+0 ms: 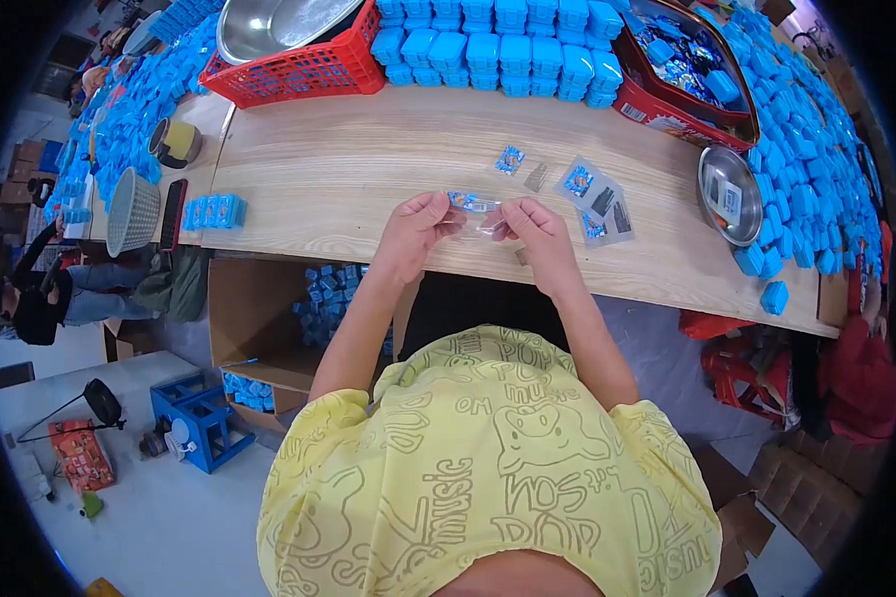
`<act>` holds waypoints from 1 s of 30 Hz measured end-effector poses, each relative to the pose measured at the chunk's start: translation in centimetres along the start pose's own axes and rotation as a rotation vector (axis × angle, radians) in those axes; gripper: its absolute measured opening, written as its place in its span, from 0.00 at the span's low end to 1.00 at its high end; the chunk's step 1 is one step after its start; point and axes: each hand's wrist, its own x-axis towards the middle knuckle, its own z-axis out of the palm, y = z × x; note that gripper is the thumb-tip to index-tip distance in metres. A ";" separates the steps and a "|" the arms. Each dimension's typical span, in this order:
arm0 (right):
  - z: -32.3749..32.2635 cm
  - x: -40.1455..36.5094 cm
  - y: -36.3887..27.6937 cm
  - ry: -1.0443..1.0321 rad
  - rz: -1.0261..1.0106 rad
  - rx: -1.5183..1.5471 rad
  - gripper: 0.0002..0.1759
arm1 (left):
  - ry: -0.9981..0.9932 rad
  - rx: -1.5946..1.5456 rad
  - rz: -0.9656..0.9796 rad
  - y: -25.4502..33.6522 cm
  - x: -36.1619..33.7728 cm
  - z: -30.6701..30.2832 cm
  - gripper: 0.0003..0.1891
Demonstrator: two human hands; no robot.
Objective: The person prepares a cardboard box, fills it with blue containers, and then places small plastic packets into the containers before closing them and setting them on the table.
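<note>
One blurred packet [473, 203] between both hands [415, 227] [535, 227]

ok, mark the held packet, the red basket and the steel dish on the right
packet [468, 201]: head view, its blue end.
red basket [299, 75]: head view, front wall.
steel dish [707, 189]: head view, left rim.

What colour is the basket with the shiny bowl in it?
Red; the basket shows best in the head view.
</note>
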 end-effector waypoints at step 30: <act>0.7 2.8 1.4 0.163 -0.584 -0.858 0.08 | 0.059 0.344 0.291 1.2 -2.5 2.0 0.04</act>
